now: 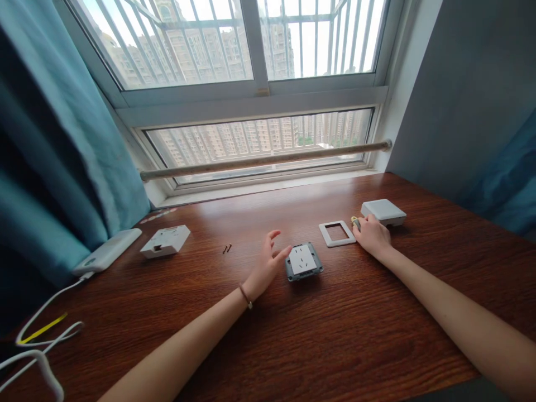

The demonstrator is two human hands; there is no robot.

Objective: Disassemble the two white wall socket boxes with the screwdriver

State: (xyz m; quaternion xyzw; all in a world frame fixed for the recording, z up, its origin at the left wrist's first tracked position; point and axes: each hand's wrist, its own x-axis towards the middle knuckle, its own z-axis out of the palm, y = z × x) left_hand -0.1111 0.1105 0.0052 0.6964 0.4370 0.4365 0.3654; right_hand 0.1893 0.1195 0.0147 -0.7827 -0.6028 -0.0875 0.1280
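A white, slotted, grey-rimmed socket (303,259) lies face up on the brown table (293,335). At its edge, the left hand (268,265) spreads its fingers. Beside the hollow white frame (338,243), the right hand (374,234) grips a yellow-and-grey object (355,222). 2 screws (226,249) lie farther left.

My bare, slender left forearm (188,346) slants up from the lower edge toward the middle and narrows at the left wrist (248,295); beyond it my bare left hand (266,268) is loosely spread, thumb (283,256) stretched out to the right, index finger (274,234) pointing forward with a slight bend, a gap between the two; my bare right forearm (444,312) comes in from the lower right and slants forward and leftward; at its end my bare right hand (374,237) is turned back upward, its fingers (369,219) curled inward in a grip; my two hands are well apart.
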